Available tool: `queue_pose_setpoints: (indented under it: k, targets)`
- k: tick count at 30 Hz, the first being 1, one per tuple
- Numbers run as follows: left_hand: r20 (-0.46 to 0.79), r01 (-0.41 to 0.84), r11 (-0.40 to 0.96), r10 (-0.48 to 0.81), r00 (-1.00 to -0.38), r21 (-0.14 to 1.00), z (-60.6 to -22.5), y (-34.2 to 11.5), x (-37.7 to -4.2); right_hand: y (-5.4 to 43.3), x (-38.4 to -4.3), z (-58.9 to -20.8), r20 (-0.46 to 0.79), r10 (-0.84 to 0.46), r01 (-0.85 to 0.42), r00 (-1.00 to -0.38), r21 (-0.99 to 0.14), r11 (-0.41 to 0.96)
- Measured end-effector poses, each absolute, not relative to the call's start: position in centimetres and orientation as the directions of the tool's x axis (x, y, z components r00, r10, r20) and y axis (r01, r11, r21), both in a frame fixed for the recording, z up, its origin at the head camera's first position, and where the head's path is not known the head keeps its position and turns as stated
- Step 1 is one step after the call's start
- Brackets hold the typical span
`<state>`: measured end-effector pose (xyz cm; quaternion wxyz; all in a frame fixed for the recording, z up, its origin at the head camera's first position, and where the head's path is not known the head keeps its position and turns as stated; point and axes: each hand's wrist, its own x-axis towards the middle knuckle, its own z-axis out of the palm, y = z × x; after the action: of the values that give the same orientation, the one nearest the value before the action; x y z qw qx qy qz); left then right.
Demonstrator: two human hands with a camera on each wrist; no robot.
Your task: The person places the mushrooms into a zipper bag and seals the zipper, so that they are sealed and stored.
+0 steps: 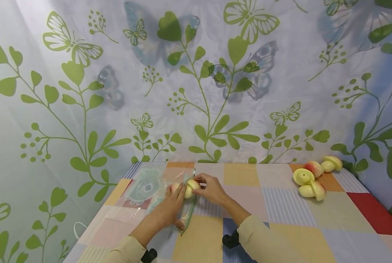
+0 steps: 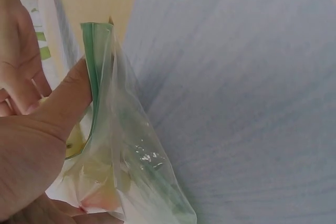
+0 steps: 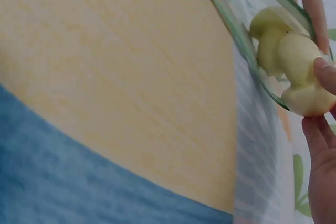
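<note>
A clear zip bag point(image 1: 143, 188) with a green zip edge and a printed white cartoon shape lies at the left of the table. My left hand point(image 1: 167, 209) holds it near the mouth, with the thumb point(image 2: 71, 95) along the green edge and the fingers spread farther over. Inside the mouth sits a pale yellow toy mushroom point(image 3: 270, 51). Between its thumb and fingertips, my right hand point(image 1: 213, 189) pinches another toy mushroom point(image 3: 300, 61) at the opening, its cap tinged red underneath. The two mushrooms overlap in the right wrist view.
Several more yellow and red toy mushrooms point(image 1: 314, 190) lie in a cluster at the table's far right. A patchwork cloth point(image 1: 281, 241) covers the table. Behind it hangs a leaf and butterfly curtain point(image 1: 196, 91). A white cord point(image 1: 79, 224) loops at the left edge.
</note>
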<state>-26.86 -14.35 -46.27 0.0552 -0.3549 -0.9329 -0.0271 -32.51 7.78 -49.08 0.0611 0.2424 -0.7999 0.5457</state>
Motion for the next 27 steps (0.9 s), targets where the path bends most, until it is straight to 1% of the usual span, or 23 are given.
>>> queue_pose_setpoints:
  k: [3, 6, 12, 17, 21, 23, 27]
  targets:
    - [0.122, 0.663, 0.748, 0.656, -0.745, 0.031, -46.3, -14.3, -26.8, 7.6, -32.4, -49.5, 0.354, -0.32, -0.45, -0.879, -0.839, 0.308]
    - [0.114, 0.665, 0.745, 0.658, -0.744, 0.042, -46.3, -14.2, -26.7, 7.4, -32.3, -50.0, 0.375, -0.317, -0.471, -0.871, -0.822, 0.321]
    - [0.116, 0.681, 0.732, 0.676, -0.728, 0.01, -46.0, -14.2, -26.6, 7.0, -32.4, -50.4, 0.424, -0.273, -0.503, -0.863, -0.764, 0.404]
    - [0.114, 0.681, 0.732, 0.677, -0.727, -0.006, -45.8, -14.1, -26.6, 7.3, -32.5, -50.1, 0.386, -0.307, -0.485, -0.87, -0.782, 0.39]
    - [0.093, 0.662, 0.749, 0.658, -0.747, 0.015, -45.7, -14.1, -26.6, 7.5, -32.6, -49.8, 0.363, -0.346, -0.482, -0.865, -0.793, 0.373]
    - [0.09, 0.655, 0.756, 0.65, -0.754, 0.025, -45.7, -14.1, -26.6, 7.4, -32.7, -49.9, 0.367, -0.342, -0.484, -0.865, -0.792, 0.373]
    - [0.086, 0.661, 0.75, 0.658, -0.748, 0.014, -45.8, -14.4, -26.4, 7.0, -32.6, -50.3, 0.314, -0.312, -0.42, -0.896, -0.826, 0.375]
